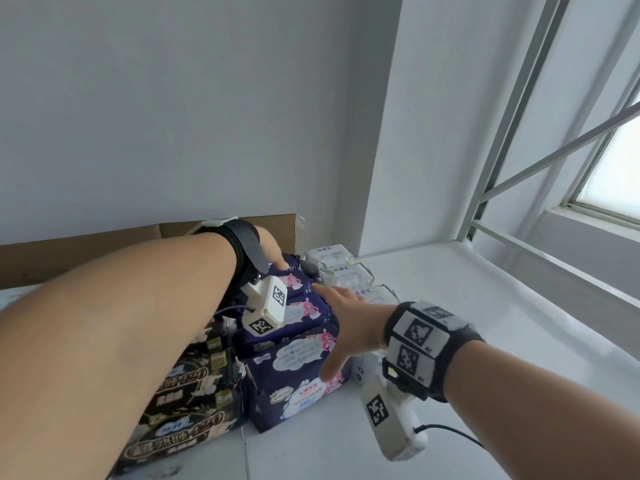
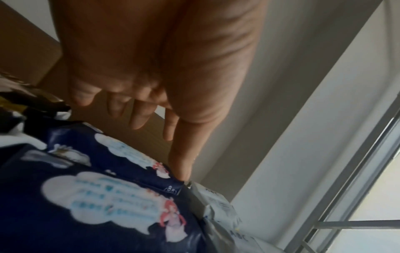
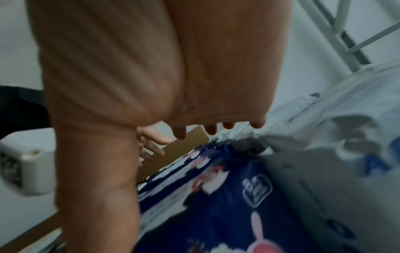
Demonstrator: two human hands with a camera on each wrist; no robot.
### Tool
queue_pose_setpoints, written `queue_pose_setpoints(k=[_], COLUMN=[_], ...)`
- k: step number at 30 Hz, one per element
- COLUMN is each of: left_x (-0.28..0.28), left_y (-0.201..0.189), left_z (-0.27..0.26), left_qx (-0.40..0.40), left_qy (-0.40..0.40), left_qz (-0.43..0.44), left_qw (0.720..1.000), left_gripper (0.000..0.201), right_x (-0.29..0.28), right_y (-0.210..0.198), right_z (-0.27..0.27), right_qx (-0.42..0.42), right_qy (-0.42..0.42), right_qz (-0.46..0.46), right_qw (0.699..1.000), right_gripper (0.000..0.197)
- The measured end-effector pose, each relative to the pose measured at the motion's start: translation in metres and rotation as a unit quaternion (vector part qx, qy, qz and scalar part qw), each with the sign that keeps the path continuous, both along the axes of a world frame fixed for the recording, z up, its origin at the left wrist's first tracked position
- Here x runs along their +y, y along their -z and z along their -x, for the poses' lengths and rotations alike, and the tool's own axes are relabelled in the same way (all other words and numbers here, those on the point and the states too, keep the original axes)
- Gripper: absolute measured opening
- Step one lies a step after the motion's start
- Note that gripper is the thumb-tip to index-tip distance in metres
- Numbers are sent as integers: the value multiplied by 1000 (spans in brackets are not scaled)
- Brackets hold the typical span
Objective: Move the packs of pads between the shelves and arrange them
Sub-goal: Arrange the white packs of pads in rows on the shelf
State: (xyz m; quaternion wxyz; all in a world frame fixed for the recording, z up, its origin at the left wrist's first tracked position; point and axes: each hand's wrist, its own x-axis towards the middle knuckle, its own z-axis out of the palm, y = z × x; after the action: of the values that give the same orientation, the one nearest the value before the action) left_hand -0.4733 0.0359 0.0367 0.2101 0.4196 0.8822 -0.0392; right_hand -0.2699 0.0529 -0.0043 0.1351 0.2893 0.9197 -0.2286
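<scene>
Navy packs of pads (image 1: 298,365) with pink rabbits stand in a row on the white shelf (image 1: 467,323). My left hand (image 1: 273,251) reaches over the rearmost navy pack (image 2: 121,154); its fingers are straight and the thumb tip touches that pack's far corner. My right hand (image 1: 341,327) lies flat and open along the right side of the navy row (image 3: 227,196), thumb against the front pack. White packs (image 1: 349,275) sit just right of the navy ones (image 3: 324,154). Black packs (image 1: 187,403) with gold print lie at the left.
A brown cardboard sheet (image 1: 145,237) leans against the wall behind the packs. The shelf's white frame bars (image 1: 540,251) and a window (image 1: 616,168) are to the right. A wall column (image 1: 398,133) rises behind the white packs.
</scene>
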Motion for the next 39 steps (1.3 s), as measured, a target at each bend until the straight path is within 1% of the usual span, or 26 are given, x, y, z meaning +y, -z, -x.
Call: queue_pose_setpoints(k=[4, 8, 10, 17, 21, 25, 30, 34, 37, 39], left_x=[-6, -6, -6, -3, -3, -10, -36, -68, -90, -102], left_y=[15, 27, 30, 32, 36, 33, 12, -6, -7, -1], left_z=[8, 13, 13, 20, 19, 18, 31, 54, 71, 81], left_qx=[-5, -7, -8, -63, -30, -38, -73, -34, 25, 40], left_qy=[0, 16, 27, 15, 35, 39, -11, -24, -22, -17], left_qz=[26, 40, 50, 63, 76, 43, -37, -42, 3, 36], left_qw=[1000, 999, 998, 996, 996, 998, 997, 998, 999, 998], left_gripper=[64, 67, 67, 70, 72, 70, 75, 71, 68, 63], right_x=[-19, -24, -24, -24, -23, -25, -31, -56, -86, -103], right_y=[8, 15, 19, 33, 35, 31, 16, 3, 4, 9], right_z=[16, 25, 28, 34, 35, 36, 42, 62, 81, 91], right_qx=[-48, -70, -70, -46, -47, -51, -70, -45, -33, -35], right_qy=[-29, -34, -29, -6, -6, -3, -2, -47, -94, -115], right_qz=[-22, -33, -36, -50, -48, -46, -43, -37, -24, -24], right_qw=[998, 996, 996, 998, 998, 998, 997, 997, 995, 992], right_gripper=[132, 129, 127, 117, 116, 118, 126, 127, 127, 125])
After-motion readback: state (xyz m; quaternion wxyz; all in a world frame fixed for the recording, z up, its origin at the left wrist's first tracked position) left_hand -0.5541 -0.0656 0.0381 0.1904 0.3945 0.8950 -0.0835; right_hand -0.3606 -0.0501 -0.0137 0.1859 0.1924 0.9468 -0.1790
